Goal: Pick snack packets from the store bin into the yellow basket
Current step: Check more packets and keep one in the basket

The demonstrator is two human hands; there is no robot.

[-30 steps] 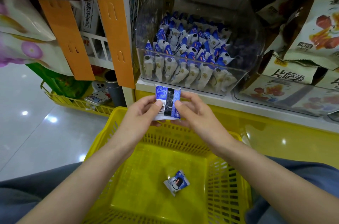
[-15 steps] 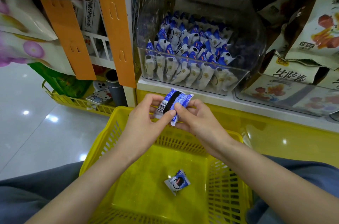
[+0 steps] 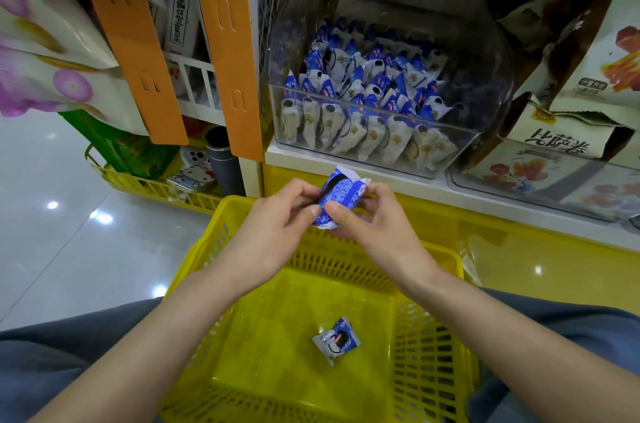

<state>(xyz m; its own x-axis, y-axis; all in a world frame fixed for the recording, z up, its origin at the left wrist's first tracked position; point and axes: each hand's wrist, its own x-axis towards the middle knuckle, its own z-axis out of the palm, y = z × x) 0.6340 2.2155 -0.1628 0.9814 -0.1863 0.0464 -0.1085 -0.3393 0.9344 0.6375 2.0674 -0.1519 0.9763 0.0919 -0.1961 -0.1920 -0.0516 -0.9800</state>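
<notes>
A blue-and-white snack packet is pinched between my left hand and my right hand, both gripping it above the far rim of the yellow basket. The packet is tilted, its printed back facing me. A second packet of the same kind lies on the basket floor. The clear store bin on the shelf just beyond my hands holds several more blue-and-white packets.
Orange shelf strips hang left of the bin. Large snack bags crowd the right, over another clear bin. A second yellow basket with goods stands on the shiny floor at left. My knees flank the basket.
Both hands have turned the held packet from upright to tilted, twisting it clockwise. The basket and the packet inside it have not moved.
</notes>
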